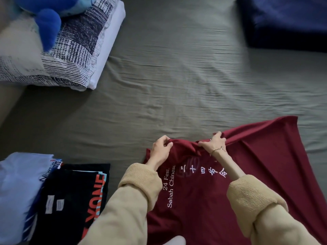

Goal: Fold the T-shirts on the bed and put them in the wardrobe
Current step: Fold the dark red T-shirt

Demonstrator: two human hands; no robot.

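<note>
A dark red T-shirt (203,200) with white print lies spread on the grey-green bed sheet (177,76) at the lower right. My left hand (161,147) grips a bunched fold of its far edge. My right hand (215,143), with a thin bracelet on the wrist, pinches the same edge a little to the right. One side of the shirt fans out toward the right. At the lower left lies a pile of folded T-shirts, with a black one with orange lettering (74,200) on top and a light blue one (19,188) beside it.
A patterned pillow (62,55) on a white one lies at the upper left, with a blue plush toy (49,22) on it. A dark blue cushion or blanket (286,22) fills the upper right corner. Wrinkled sheet stretches across the middle.
</note>
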